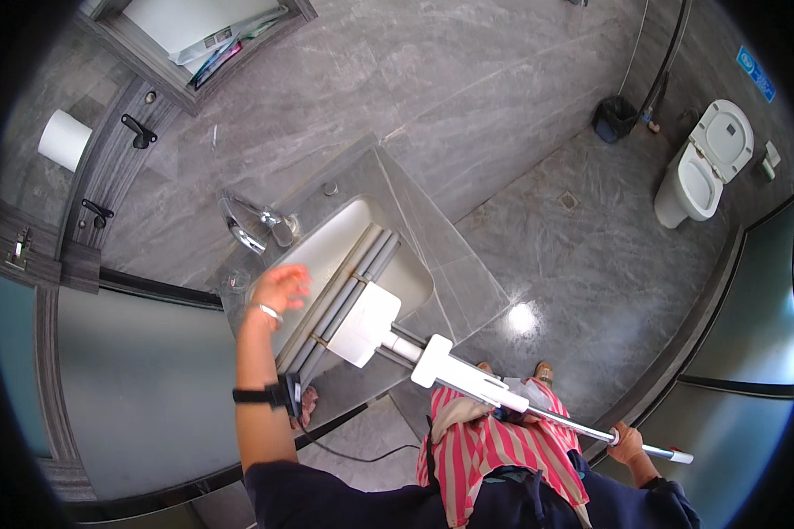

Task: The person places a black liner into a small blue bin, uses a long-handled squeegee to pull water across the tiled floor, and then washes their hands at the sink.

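My left hand (282, 289) is over the near-left rim of the washbasin (317, 264), fingers apart and holding nothing; a bracelet is on the wrist. My right hand (627, 443) grips the metal pole of a sponge mop (470, 380) at the lower right. The mop's white plastic head and grey roller bars lie across the basin, tilted, with the grey bars over the bowl. A chrome faucet (245, 235) stands beyond my left hand. Whether the mop head touches the bowl is hidden.
A toilet (691, 182) with raised lid and a black waste bin (614, 119) stand at the upper right. A floor drain (568, 200) lies between. A pinkish cloth (308, 406) and a cable (364, 459) are near my left forearm. A paper roll (65, 140) is at the left.
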The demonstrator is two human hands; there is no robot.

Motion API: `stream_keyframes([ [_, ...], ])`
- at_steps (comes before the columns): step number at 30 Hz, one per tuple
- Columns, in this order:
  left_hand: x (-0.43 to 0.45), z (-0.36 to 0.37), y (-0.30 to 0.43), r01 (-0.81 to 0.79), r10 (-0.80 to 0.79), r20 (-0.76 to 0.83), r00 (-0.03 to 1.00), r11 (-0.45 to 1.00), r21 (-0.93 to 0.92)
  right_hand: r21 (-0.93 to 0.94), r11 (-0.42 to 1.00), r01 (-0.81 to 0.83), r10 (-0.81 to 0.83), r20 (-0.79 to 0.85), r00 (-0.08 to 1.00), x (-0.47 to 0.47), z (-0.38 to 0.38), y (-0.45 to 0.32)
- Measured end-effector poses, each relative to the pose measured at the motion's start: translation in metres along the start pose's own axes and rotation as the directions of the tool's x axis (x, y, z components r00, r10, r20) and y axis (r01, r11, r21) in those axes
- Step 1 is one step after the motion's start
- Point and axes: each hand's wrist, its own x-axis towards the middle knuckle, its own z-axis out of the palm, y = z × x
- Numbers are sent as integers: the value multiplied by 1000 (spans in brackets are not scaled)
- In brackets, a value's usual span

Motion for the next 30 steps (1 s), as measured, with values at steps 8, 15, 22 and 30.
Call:
stream_keyframes([
  [8,-107,107,-73,80,-84,242,967,996,29,-31,999,-43,38,-126,991,-5,-2,26],
  [15,-121,188,-157,316,-97,435,895,826,-467,-135,964,-230,214,-127,969,1,-1,112],
  [22,-110,278,-122,162,106,231,967,443,-882,-192,977,-96,78,-103,992,60,-28,122],
  [30,-130,342,-40,-77,77,-43,996,516,-853,-182,975,130,-170,-230,958,174,-124,184],
])
